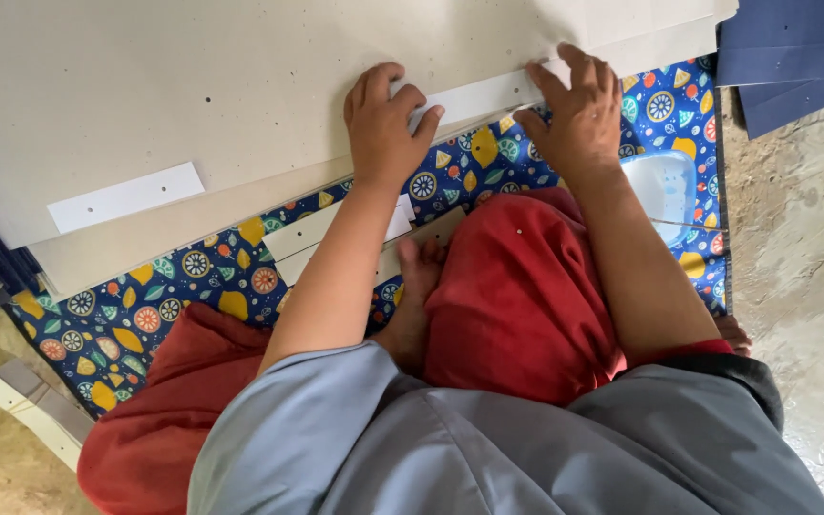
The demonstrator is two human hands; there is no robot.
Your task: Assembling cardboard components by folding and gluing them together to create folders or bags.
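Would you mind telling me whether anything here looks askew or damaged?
Nothing looks damaged. Both hands, left hand and right hand, press a white strip flat on the grey board; loose strips lie scattered on the patterned mat.

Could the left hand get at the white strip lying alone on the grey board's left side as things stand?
Probably yes. The left hand rests flat on the grey board, and nothing lies on the bare board between it and the white strip.
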